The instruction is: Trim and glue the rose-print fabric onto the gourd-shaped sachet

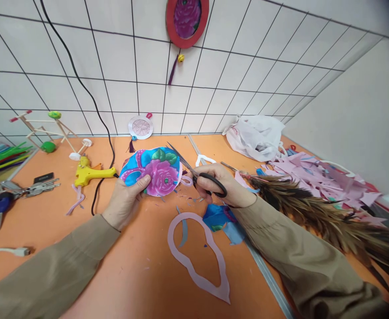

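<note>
My left hand (127, 197) grips a blue floral cloth piece (161, 175) with a large pink flower, its thumb on top near the lower edge. The piece has a pale border along its right side. My right hand (219, 182) is closed around the black-handled scissors (210, 184). Their blades point up and left, at the piece's upper right edge; whether they touch it I cannot tell. Below the hands lies a pale pink paper outline (177, 248) with an open middle. Blue cloth scraps (216, 217) lie beside my right wrist.
A yellow glue gun (93, 174), keys (40, 188) and a stick model (48, 128) stand or lie left. At right are brown feathers (300, 204), pink scraps (317, 175) and a white plastic bag (256, 137). A tiled wall (114, 53) rises behind.
</note>
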Available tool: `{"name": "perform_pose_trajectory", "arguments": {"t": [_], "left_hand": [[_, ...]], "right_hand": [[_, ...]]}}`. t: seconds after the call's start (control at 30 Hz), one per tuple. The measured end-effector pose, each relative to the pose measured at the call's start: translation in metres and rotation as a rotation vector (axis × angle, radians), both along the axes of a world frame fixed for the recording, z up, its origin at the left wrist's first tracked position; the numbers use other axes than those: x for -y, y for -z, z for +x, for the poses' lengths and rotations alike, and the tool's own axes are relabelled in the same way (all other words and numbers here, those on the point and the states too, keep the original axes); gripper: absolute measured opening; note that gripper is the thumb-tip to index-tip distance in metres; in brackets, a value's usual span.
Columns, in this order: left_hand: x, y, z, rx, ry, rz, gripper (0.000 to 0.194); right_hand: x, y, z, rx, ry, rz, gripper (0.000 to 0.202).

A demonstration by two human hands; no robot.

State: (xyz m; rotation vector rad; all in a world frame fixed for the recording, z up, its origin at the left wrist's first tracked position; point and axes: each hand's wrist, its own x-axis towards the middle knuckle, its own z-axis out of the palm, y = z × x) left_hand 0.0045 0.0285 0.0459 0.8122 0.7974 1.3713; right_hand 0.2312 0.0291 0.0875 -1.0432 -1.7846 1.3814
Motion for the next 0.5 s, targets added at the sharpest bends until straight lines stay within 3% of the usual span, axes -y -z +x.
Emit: {"name": "perform_pose_trajectory", "arguments": {"t": [0.5], "left_hand": [[-0.0090, 0.0019, -0.0078, -0.006, 0.020, 0.060, 0.036]], "right_hand": [[0.0034, -0.0033, 0.0072, 0.038, 0.014, -0.036, 0.026]]}}
